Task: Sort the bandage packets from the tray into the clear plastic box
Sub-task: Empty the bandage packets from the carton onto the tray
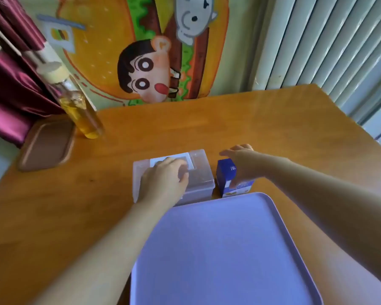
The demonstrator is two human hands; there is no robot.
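A clear plastic box (201, 172) with its lid on stands in the middle of the wooden table. My left hand (163, 180) lies flat on top of the lid, fingers curled over a white label area. Right of it stands a small blue and white carton (226, 173). My right hand (242, 165) rests over that carton's right side, fingers spread around it. In front of both lies a lilac tray (218, 249), its surface bare. I see no loose bandage packets; what is inside the box is blurred.
A brown tray (47, 145) lies at the table's far left. Beside it stands a tall glass bottle (79, 106) with yellow liquid. A cartoon cloth hangs behind the table, a curtain at the left and slats at the right.
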